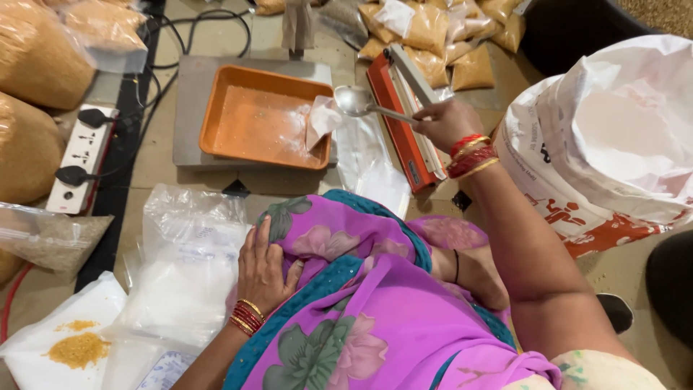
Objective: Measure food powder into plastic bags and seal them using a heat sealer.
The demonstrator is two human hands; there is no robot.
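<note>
My right hand (444, 123) grips the handle of a metal ladle (355, 100), whose bowl hovers at the right rim of an orange tray (216, 115). The tray sits on a flat grey scale (189, 87) and carries a dusting of grain and a small clear bag (322, 119) at its right edge. My left hand (264, 266) lies flat on my purple floral-draped knee, fingers spread, beside a pile of empty clear plastic bags (184, 267). Both wrists wear red and gold bangles.
A red heat sealer (404, 123) lies right of the tray. A large open white sack (613, 137) stands at right. Filled bags of yellow grain (433, 36) are stacked behind and at left (29, 72). A power strip (81, 155) with cables lies left.
</note>
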